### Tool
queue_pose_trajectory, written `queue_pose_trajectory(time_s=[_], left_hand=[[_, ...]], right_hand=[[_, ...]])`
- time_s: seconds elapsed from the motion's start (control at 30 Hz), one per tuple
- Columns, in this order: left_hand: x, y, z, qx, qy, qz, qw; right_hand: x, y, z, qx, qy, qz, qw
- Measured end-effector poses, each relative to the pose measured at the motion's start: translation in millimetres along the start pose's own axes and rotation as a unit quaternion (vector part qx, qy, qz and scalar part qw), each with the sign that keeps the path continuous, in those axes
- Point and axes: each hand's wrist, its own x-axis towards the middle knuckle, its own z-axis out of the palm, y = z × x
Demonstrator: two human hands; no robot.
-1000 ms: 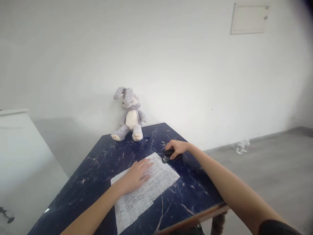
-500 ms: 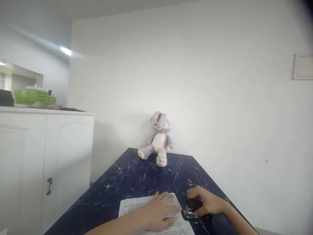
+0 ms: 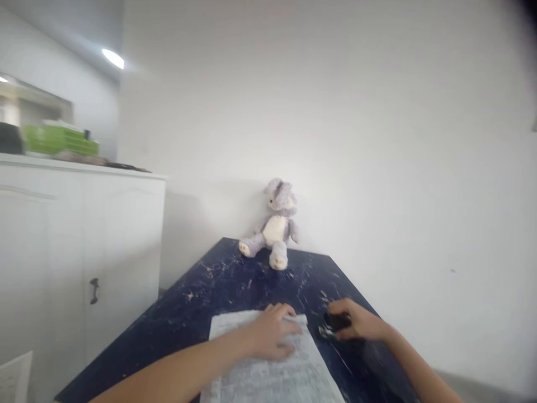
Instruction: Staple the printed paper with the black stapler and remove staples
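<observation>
Printed paper sheets lie on the dark blue marbled table in front of me. My left hand rests on their upper part, fingers spread, holding nothing. At the far right corner, beside its fingertips, the paper edge curls up a little. To the right of the sheets, my right hand grips a black stapler with a silvery front, its thumb and fingers on either side. The palm covers part of the stapler, and motion blurs it.
A grey plush rabbit sits at the table's far end against the wall. Just beyond my right hand lies a small dark and silvery object. White cabinets stand at left, with a green basket on top. Another printed page shows lower left.
The view has tilted down, so more of the sheets shows. The paper's far right corner now curls up by my left hand. My right hand still has the stapler.
</observation>
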Motion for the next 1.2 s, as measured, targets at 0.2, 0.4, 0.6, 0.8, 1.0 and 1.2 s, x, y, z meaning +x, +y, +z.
queue_pose_trajectory(time_s=[0.2,0.4,0.6,0.8,1.0,1.2], left_hand=[[10,-8,5.1,-0.063,0.081,0.041,0.994],[15,-15,-0.8,-0.04,0.08,0.027,0.996],[15,-10,5.5,0.008,0.04,0.042,0.998],[10,1,10.3,-0.014,0.024,0.07,0.997],[6,9,4.3,-0.062,-0.083,0.073,0.992],[8,10,-6.7,-0.06,-0.197,0.084,0.975]], right_hand=[[-6,-9,-9,0.055,-0.04,-0.026,0.997],[1,-8,-1,0.1,-0.065,-0.053,0.991],[3,-12,1,0.094,-0.063,-0.054,0.992],[6,-15,1,0.057,-0.047,-0.072,0.995],[6,-19,-1,0.05,-0.053,-0.053,0.996],[10,-27,9,0.149,-0.036,0.022,0.988]])
